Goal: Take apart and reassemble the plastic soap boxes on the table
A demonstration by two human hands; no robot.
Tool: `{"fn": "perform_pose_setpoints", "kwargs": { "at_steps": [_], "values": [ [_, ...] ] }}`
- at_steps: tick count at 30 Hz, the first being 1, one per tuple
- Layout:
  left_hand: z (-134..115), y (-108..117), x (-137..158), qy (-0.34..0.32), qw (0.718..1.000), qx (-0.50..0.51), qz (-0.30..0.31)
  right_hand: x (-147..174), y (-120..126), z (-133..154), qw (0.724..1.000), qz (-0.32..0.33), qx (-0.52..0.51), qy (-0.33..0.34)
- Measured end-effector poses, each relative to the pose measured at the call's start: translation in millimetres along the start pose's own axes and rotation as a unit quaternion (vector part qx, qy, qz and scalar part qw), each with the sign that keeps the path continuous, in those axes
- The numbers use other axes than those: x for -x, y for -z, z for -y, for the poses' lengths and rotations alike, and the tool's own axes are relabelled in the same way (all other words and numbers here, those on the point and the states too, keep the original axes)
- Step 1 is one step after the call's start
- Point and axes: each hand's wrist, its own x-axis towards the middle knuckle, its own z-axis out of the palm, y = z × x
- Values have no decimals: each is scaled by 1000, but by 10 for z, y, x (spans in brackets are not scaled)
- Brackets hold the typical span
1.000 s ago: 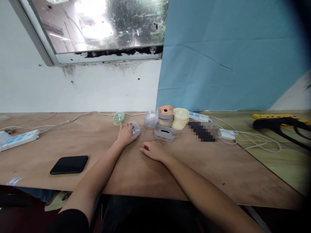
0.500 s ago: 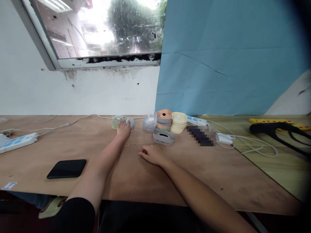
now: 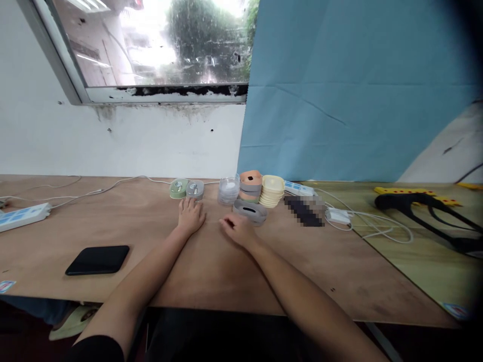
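My left hand (image 3: 191,215) rests palm down on the table, fingers spread and empty, just in front of a small grey container (image 3: 195,189) with a clear cover. Touching that container's left side is a matching green container (image 3: 178,188). My right hand (image 3: 238,229) is loosely curled, with nothing visible in it. It lies just in front of a grey rounded ring-shaped piece (image 3: 252,213) with a dark slot. Behind that piece are a stack of clear plastic cups (image 3: 228,190), a stack of orange, grey and green pieces (image 3: 250,187), and stacked cream-yellow trays (image 3: 272,191).
A black phone (image 3: 98,260) lies at the left front. Power strips (image 3: 25,217) and white cables run along the table. To the right are a pixelated dark object (image 3: 304,211), a white adapter (image 3: 338,216) and a black strap-like object (image 3: 426,216).
My left hand has drawn back from on top of the green and grey containers to the table in front of them. My right hand has moved slightly forward. The view has shifted a little.
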Motion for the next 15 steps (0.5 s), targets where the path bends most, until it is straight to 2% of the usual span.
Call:
{"fn": "perform_pose_setpoints", "kwargs": {
  "at_steps": [3, 7, 11, 13, 15],
  "values": [
    [-9, 48, 118, 5, 999, 3, 40, -40, 189, -242, 987, -146, 39, -60],
    [-20, 85, 225, -3, 993, 26, 113, -5, 456, -804, 938, -310, 82, -134],
    [-21, 92, 269, -7, 987, 47, 151, 96, 627, -1331, 899, -372, 134, -187],
    [-13, 83, 269, -6, 987, 49, 154, 123, 655, -1470, 884, -393, 150, -204],
    [-2, 71, 262, -8, 987, 50, 154, 118, 646, -1520, 882, -396, 162, -195]
  ]
}}
